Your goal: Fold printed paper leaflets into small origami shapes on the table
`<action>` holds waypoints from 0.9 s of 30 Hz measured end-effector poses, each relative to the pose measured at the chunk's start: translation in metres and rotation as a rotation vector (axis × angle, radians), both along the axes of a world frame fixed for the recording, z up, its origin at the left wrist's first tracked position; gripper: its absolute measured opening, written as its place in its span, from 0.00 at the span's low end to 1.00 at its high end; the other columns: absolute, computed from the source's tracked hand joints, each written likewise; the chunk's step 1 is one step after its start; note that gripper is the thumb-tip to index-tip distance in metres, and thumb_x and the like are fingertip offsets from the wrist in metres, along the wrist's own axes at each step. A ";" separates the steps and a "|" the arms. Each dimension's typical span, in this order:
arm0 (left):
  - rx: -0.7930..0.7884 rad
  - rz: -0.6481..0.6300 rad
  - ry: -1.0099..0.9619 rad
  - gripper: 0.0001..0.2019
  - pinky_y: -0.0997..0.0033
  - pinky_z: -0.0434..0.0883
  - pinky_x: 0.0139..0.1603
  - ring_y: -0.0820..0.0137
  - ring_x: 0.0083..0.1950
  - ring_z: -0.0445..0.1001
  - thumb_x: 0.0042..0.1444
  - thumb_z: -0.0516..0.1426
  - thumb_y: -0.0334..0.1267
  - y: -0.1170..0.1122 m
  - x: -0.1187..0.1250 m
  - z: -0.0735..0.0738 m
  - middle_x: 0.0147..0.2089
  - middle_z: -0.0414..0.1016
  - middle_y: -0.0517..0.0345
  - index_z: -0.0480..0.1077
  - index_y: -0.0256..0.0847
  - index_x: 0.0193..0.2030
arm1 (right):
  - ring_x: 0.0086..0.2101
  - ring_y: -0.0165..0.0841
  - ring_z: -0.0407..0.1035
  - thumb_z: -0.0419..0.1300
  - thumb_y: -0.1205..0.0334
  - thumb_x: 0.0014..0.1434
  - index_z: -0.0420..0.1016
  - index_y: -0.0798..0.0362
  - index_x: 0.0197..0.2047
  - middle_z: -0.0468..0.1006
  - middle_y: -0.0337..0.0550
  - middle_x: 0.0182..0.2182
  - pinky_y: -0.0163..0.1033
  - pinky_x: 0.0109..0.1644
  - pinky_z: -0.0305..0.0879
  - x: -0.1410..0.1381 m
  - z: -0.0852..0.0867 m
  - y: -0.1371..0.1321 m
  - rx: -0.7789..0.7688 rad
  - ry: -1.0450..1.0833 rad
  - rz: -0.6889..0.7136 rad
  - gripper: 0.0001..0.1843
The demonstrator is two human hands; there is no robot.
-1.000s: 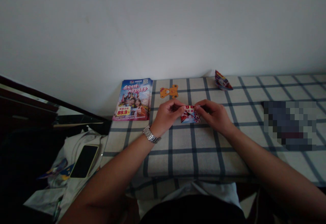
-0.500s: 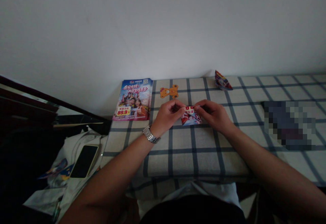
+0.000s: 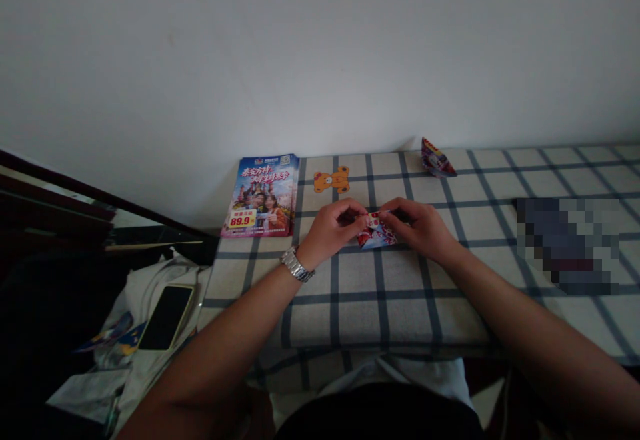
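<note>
A small folded piece of printed paper, red, white and blue like the flyers nearby, is held just over the checked tablecloth. My left hand, with a metal watch at its wrist, pinches the paper's upper left part. On the upper right part, my right hand pinches it between thumb and fingers. The fingertips of both hands are close together and cover the paper's upper corners. Beyond my left hand lies an orange bear-shaped cutout.
A stack of flyers lies at the table's left. A folded paper shape stands near the wall. At right a dark pixelated object rests on the tablecloth. Below left, a phone lies on pale cloth.
The paper's top edge has drawn inward between my fingers, so less of its red strip shows. My fingertips have moved slightly closer together and a little lower.
</note>
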State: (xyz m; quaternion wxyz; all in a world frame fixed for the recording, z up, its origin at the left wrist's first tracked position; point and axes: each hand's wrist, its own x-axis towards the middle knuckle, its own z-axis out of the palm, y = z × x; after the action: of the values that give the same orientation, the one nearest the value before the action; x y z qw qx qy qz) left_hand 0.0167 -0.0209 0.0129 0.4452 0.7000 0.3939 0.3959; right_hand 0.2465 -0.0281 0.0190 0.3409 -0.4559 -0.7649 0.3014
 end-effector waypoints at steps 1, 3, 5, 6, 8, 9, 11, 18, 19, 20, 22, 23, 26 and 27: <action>-0.003 -0.001 -0.005 0.10 0.73 0.71 0.37 0.71 0.36 0.76 0.63 0.64 0.45 0.000 0.000 0.000 0.37 0.80 0.56 0.77 0.39 0.41 | 0.28 0.34 0.74 0.60 0.50 0.70 0.80 0.50 0.43 0.83 0.41 0.32 0.38 0.33 0.66 0.000 0.000 0.000 -0.003 0.000 0.000 0.13; -0.015 -0.005 -0.020 0.11 0.73 0.72 0.38 0.72 0.36 0.76 0.63 0.64 0.45 0.001 -0.001 -0.001 0.37 0.80 0.56 0.76 0.39 0.40 | 0.29 0.33 0.74 0.60 0.50 0.70 0.80 0.50 0.44 0.83 0.41 0.32 0.38 0.34 0.66 0.000 -0.001 0.000 -0.005 0.006 0.002 0.13; -0.034 -0.017 -0.041 0.11 0.73 0.72 0.38 0.72 0.36 0.76 0.63 0.65 0.46 0.001 -0.001 -0.002 0.36 0.80 0.56 0.76 0.39 0.38 | 0.29 0.33 0.74 0.60 0.50 0.70 0.80 0.50 0.44 0.83 0.40 0.32 0.38 0.34 0.66 0.001 0.000 0.000 0.000 0.008 0.004 0.13; -0.045 -0.023 -0.049 0.12 0.73 0.71 0.37 0.72 0.35 0.76 0.63 0.65 0.47 0.001 -0.002 -0.002 0.36 0.80 0.56 0.76 0.39 0.38 | 0.29 0.33 0.74 0.60 0.50 0.70 0.80 0.50 0.44 0.83 0.40 0.32 0.38 0.34 0.66 0.001 0.000 0.000 0.001 0.007 0.006 0.13; -0.062 -0.031 -0.061 0.13 0.74 0.71 0.37 0.72 0.35 0.75 0.63 0.65 0.47 0.001 -0.002 -0.002 0.35 0.79 0.57 0.76 0.39 0.37 | 0.29 0.33 0.74 0.60 0.50 0.70 0.80 0.50 0.44 0.83 0.41 0.32 0.38 0.34 0.66 0.001 0.000 0.000 -0.001 0.005 0.009 0.13; -0.067 -0.034 -0.065 0.13 0.74 0.70 0.37 0.72 0.35 0.75 0.63 0.65 0.47 0.001 -0.002 -0.002 0.35 0.79 0.57 0.75 0.39 0.37 | 0.29 0.33 0.74 0.60 0.50 0.70 0.80 0.50 0.44 0.83 0.41 0.32 0.38 0.34 0.66 0.001 0.000 0.000 -0.006 0.006 0.008 0.14; -0.068 -0.039 -0.071 0.13 0.73 0.70 0.37 0.72 0.35 0.74 0.63 0.65 0.47 0.001 -0.001 -0.003 0.35 0.79 0.57 0.75 0.39 0.37 | 0.29 0.33 0.74 0.61 0.49 0.70 0.80 0.50 0.44 0.83 0.41 0.33 0.38 0.33 0.66 0.000 -0.001 0.001 -0.029 0.022 0.002 0.14; -0.050 0.008 -0.138 0.14 0.73 0.70 0.37 0.72 0.35 0.72 0.64 0.64 0.49 0.001 0.000 -0.005 0.34 0.75 0.59 0.72 0.40 0.36 | 0.34 0.37 0.77 0.65 0.47 0.66 0.78 0.49 0.52 0.84 0.44 0.38 0.40 0.35 0.72 -0.003 -0.004 0.000 -0.215 0.277 0.004 0.17; -0.047 0.024 -0.138 0.15 0.73 0.69 0.37 0.72 0.35 0.72 0.64 0.64 0.49 0.001 -0.001 -0.005 0.34 0.74 0.60 0.72 0.40 0.36 | 0.34 0.37 0.77 0.65 0.47 0.66 0.77 0.49 0.52 0.84 0.44 0.38 0.40 0.35 0.73 -0.004 -0.004 0.001 -0.236 0.301 0.010 0.18; -0.044 0.033 -0.136 0.15 0.73 0.69 0.36 0.72 0.34 0.71 0.64 0.64 0.50 0.001 -0.001 -0.006 0.34 0.74 0.60 0.71 0.40 0.36 | 0.34 0.36 0.77 0.65 0.47 0.66 0.78 0.49 0.51 0.84 0.43 0.38 0.40 0.35 0.73 -0.004 -0.005 0.001 -0.247 0.311 0.012 0.17; -0.041 0.039 -0.132 0.15 0.73 0.69 0.36 0.72 0.34 0.71 0.64 0.64 0.50 0.000 0.000 -0.006 0.33 0.74 0.60 0.71 0.40 0.36 | 0.32 0.36 0.75 0.65 0.46 0.66 0.78 0.50 0.47 0.82 0.43 0.35 0.39 0.34 0.72 -0.003 -0.005 0.001 -0.241 0.302 0.005 0.16; -0.045 0.033 -0.133 0.15 0.73 0.69 0.36 0.72 0.34 0.71 0.64 0.64 0.50 0.000 0.000 -0.006 0.33 0.74 0.60 0.71 0.40 0.36 | 0.31 0.35 0.74 0.65 0.46 0.66 0.78 0.50 0.45 0.82 0.42 0.35 0.39 0.34 0.71 -0.003 -0.005 0.001 -0.232 0.294 0.000 0.15; -0.068 -0.002 -0.128 0.14 0.72 0.70 0.37 0.72 0.34 0.72 0.63 0.64 0.48 -0.001 0.002 -0.004 0.33 0.74 0.60 0.70 0.40 0.35 | 0.30 0.34 0.72 0.64 0.48 0.66 0.78 0.50 0.43 0.80 0.41 0.33 0.38 0.33 0.69 -0.002 -0.005 0.001 -0.201 0.282 -0.010 0.14; -0.073 -0.015 -0.118 0.13 0.72 0.69 0.37 0.72 0.35 0.72 0.63 0.64 0.46 -0.001 0.002 -0.004 0.33 0.74 0.60 0.71 0.40 0.35 | 0.30 0.33 0.71 0.64 0.48 0.67 0.77 0.50 0.43 0.79 0.41 0.32 0.38 0.33 0.68 -0.002 -0.005 0.001 -0.195 0.276 -0.007 0.14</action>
State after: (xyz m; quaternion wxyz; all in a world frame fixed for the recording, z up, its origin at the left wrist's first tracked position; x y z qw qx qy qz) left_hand 0.0184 -0.0217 0.0092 0.4960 0.6616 0.3757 0.4185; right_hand 0.2448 -0.0268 0.0142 0.3979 -0.4436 -0.6764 0.4328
